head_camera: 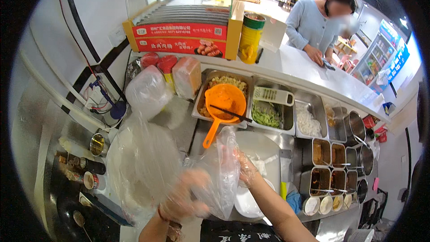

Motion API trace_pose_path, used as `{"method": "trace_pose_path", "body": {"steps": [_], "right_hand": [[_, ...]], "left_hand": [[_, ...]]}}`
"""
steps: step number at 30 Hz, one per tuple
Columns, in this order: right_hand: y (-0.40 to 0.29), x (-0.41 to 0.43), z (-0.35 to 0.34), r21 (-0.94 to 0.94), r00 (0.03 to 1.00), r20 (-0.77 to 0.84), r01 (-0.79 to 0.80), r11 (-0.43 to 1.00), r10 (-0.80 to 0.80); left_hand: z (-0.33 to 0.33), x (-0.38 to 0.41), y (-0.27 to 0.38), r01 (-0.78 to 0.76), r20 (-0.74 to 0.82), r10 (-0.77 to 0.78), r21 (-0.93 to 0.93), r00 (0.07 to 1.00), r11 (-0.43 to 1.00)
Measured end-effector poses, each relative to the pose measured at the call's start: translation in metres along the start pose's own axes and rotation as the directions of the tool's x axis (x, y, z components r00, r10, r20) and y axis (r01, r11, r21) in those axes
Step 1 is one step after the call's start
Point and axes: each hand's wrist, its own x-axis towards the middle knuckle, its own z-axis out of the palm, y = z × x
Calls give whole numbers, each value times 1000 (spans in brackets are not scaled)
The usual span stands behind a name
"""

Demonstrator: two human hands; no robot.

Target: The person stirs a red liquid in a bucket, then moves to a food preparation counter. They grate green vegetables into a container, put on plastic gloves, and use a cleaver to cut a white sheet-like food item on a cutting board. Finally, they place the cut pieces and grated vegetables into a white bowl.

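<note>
Both my hands are at a clear plastic bag [220,178] over the near part of the counter. My right hand [247,168], in a thin clear glove, grips the bag's right side. My left hand [186,191] is blurred, fingers apart, at the bag's left edge; whether it pinches the film cannot be told. A large clear plastic bag [147,164] lies left of it. Beneath my right forearm is a white bowl [247,203], partly hidden. White strips [263,164] lie on a round board [268,144], with a cleaver [286,166] at its right.
An orange strainer [225,102] with black chopsticks rests on a tray of diced food. Trays of shredded greens [265,114] and white shreds [307,122] stand beside it. Sauce containers [321,153] are at right, a blue cloth [293,202] nearer. A person [312,27] stands across the white counter [292,62].
</note>
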Motion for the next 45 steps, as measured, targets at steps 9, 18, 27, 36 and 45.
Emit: {"method": "trace_pose_path", "body": {"steps": [9,18,27,36,45], "right_hand": [[36,-93,-101,601,998,-50,5,800,31],[81,-255,-174,212,833,-553,117,970,21],[92,-227,-186,-815,638,-567,-523,248,-520],[97,-221,-199,-558,833,-552,-393,731,27],[43,-192,-109,-101,639,-769,-116,988,-4]], "left_hand": [[44,-62,-126,512,380,-421,-182,824,839],[87,-88,-145,447,221,-659,-873,719,195],[136,-157,-176,316,65,-564,773,823,550],[126,-88,-199,588,128,-583,-2,803,809],[185,-76,-163,583,123,-758,-720,641,377]]}}
